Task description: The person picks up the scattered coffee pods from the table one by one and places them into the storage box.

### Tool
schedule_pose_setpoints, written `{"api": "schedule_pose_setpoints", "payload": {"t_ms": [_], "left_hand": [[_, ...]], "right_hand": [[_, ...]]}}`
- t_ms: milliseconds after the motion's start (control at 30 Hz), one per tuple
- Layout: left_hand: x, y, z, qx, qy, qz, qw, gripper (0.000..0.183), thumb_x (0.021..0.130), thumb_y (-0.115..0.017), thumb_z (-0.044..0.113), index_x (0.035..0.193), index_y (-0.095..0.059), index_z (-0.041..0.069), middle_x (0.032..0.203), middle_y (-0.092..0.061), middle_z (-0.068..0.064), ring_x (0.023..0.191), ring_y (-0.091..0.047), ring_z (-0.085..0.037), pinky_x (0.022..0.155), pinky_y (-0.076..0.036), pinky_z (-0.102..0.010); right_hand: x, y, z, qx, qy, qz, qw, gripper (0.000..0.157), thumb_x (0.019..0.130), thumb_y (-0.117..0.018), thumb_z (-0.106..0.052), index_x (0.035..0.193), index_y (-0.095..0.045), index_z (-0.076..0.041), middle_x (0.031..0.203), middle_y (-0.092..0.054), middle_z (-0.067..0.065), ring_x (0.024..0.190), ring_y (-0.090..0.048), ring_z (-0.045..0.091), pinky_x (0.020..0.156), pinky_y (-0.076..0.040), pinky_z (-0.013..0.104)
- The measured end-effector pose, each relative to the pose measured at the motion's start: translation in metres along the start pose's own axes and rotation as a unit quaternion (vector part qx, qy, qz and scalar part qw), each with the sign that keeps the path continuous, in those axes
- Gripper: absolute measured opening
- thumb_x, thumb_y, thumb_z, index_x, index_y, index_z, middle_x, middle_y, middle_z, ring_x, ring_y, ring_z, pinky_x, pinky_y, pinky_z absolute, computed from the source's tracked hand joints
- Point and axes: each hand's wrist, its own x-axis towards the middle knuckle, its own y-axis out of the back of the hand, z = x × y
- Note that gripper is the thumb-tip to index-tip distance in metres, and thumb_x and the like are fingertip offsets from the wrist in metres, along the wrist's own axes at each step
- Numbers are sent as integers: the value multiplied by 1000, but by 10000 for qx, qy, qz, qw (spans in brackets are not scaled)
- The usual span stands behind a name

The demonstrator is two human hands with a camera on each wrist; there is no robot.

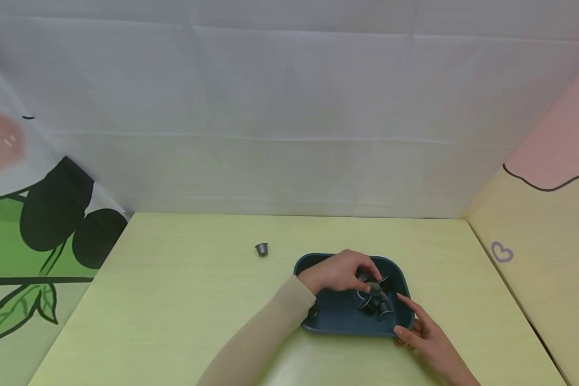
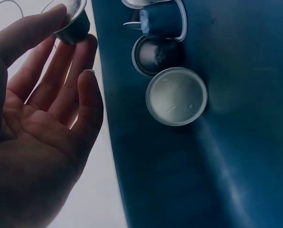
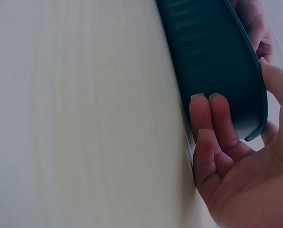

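Observation:
My left hand (image 1: 342,272) is over a dark blue tray (image 1: 340,324), pinching a coffee capsule (image 2: 76,29) between thumb and fingertips. The capsule has a pale foil lid and a dark body. Below that hand, several more capsules (image 1: 384,310) lie heaped in the right half of the tray, some tipped on their sides. My right hand (image 1: 429,340) grips the tray's near right corner, fingers (image 3: 224,123) against the outer wall and thumb at the rim. Another capsule lies by the tray's left side, partly hidden by the left sleeve (image 1: 289,303).
A single grey capsule (image 1: 262,249) sits on the pale yellow table (image 1: 188,279), behind and left of the tray. A white cloth (image 1: 289,118) hangs along the table's back edge, with printed panels on the left and right sides.

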Motion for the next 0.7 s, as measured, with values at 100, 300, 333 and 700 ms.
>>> {"api": "schedule_pose_setpoints", "payload": {"t_ms": [100, 300, 333, 700], "left_hand": [[2, -5, -4, 7, 11, -102, 9999, 27, 89, -77, 10, 115, -72, 16, 108, -66, 10, 98, -62, -7, 81, -46, -16], [5, -15, -6, 124, -125, -184, 9997, 28, 88, -78, 12, 115, -72, 17, 112, -66, 10, 97, -61, -2, 82, -46, -14], [5, -16, -6, 153, -151, -201, 9996, 28, 88, -78, 12, 115, -72, 17, 112, -66, 10, 96, -62, -2, 82, -46, -13], [10, -25, -4, 340, -115, -538, 9979, 30, 87, -79, 12, 115, -72, 18, 102, -67, 14, 93, -60, 3, 80, -45, -11]], "right_hand": [[1, 0, 1, 8, 5, -4, 10000, 66, 102, -58, -13, 156, -20, -7, 84, -68, 16, 76, -66, 23, 68, -52, 29], [1, 0, -2, -26, -152, 29, 9999, 66, 102, -58, -14, 157, -20, -9, 85, -68, 17, 77, -66, 24, 69, -52, 29], [1, 0, -2, -27, -190, 54, 9998, 66, 102, -59, -15, 156, -21, -9, 85, -68, 16, 77, -66, 24, 69, -52, 29], [0, 0, -2, 81, -99, -28, 9999, 67, 102, -58, -15, 156, -20, -8, 86, -68, 17, 77, -66, 24, 70, -51, 29]]}}
